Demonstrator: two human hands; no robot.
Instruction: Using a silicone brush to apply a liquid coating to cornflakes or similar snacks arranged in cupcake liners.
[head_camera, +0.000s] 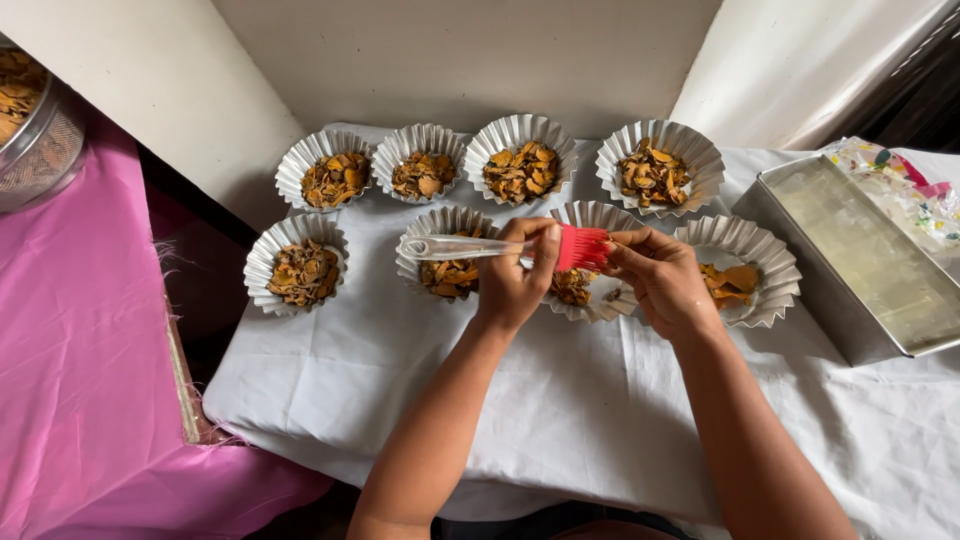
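Brush: a silicone pastry brush with a clear plastic handle and red bristles lay level above the near row of cups, handle pointing left.
Left hand: the left hand had its fingers curled shut around the brush where the handle meets the head.
Right hand: the right hand pinched the red bristle tips between thumb and fingertips.
Cups: eight pleated, fluted foil cups sat in two rows of four, rims nearly touching, each holding dry, flaky orange-brown chips; the near right cup looked less full.
Cloth: a white, slightly creased cloth covered the table, with bare room between the cups and its near edge.
Pan: a rectangular metal loaf pan stood at the right, close beside the near right cup.
Left side: a pink satin cloth with a frayed edge lay across a dark gap; a metal mesh strainer sat on it.
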